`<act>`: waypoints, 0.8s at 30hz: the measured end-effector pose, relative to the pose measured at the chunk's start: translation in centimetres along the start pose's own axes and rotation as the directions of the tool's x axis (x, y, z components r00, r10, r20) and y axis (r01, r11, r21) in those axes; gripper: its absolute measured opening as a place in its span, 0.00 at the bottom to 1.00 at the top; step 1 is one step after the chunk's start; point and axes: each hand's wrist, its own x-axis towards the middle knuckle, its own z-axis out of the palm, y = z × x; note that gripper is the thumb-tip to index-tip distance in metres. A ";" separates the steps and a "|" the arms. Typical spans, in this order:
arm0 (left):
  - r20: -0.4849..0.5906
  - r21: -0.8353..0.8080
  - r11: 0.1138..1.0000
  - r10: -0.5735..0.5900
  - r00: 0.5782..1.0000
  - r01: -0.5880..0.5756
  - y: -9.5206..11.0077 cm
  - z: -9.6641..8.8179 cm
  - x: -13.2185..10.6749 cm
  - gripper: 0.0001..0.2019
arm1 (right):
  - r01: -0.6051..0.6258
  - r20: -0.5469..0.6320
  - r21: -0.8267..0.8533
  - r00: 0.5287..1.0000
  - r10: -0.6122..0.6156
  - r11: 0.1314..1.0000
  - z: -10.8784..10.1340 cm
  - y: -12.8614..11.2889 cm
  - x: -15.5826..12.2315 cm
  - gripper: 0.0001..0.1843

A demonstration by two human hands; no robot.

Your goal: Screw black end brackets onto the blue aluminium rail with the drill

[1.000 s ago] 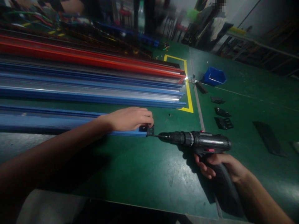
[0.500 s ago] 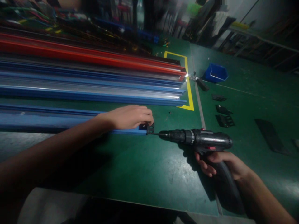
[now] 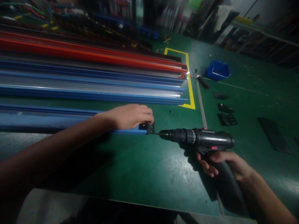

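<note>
My left hand (image 3: 130, 116) is closed over the right end of a long blue rail (image 3: 46, 119) lying on the green table (image 3: 144, 174). A small black end piece (image 3: 150, 128) sits at that rail end, just under my fingertips. My right hand (image 3: 221, 163) grips the handle of a black cordless drill (image 3: 203, 140). The drill lies level and points left, with its thin bit touching the black end piece.
Several long blue, silver and red rails (image 3: 93, 77) lie stacked behind the near one. A blue bin (image 3: 218, 70), a yellow tape outline (image 3: 190, 90) and several flat black parts (image 3: 226, 119) are to the right. Racks and blurred figures stand at the back.
Both hands and the drill have stayed almost still against the rail end. The view has shifted slightly.
</note>
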 end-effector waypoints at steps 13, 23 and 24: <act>-0.029 -0.001 0.999 0.033 0.999 -0.033 -0.4 0.3 0.0 0.16 | 0.005 -0.014 0.016 1.000 -0.005 1.000 0.3 -0.1 0.1 0.17; -0.010 0.025 0.999 0.039 0.999 -0.039 -0.2 0.0 0.0 0.16 | -0.011 -0.026 0.030 1.000 0.012 0.999 0.3 -0.1 0.1 0.17; -0.008 0.026 0.999 0.040 0.999 -0.040 -0.2 0.0 0.0 0.16 | -0.009 -0.026 0.029 1.000 0.009 1.000 0.4 -0.1 0.1 0.17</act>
